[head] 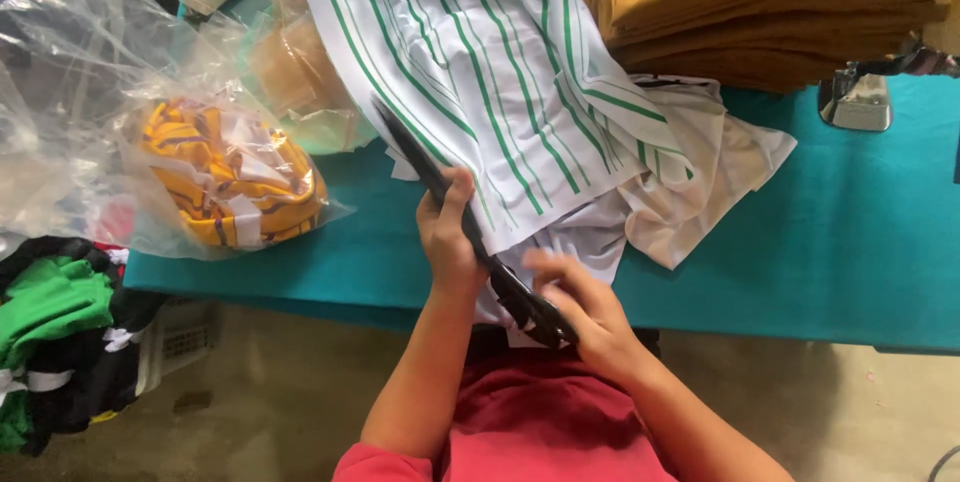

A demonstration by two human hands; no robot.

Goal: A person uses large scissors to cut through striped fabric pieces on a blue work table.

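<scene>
Fingers of left hand (447,237) pinch black strip (455,222); right hand (580,307) blurred, seemingly gripping strip's lower end.

— What can't you make out here?
— The right hand (580,307) is blurred, so its fingers don't read. The dark strip (470,232) hides part of the left hand (450,237).
— And the cloth?
— The striped fabric (500,72) runs off the top edge and covers much of the white garment (700,172). The metal object (858,100) is partly hidden by the brown stack (780,2).
</scene>
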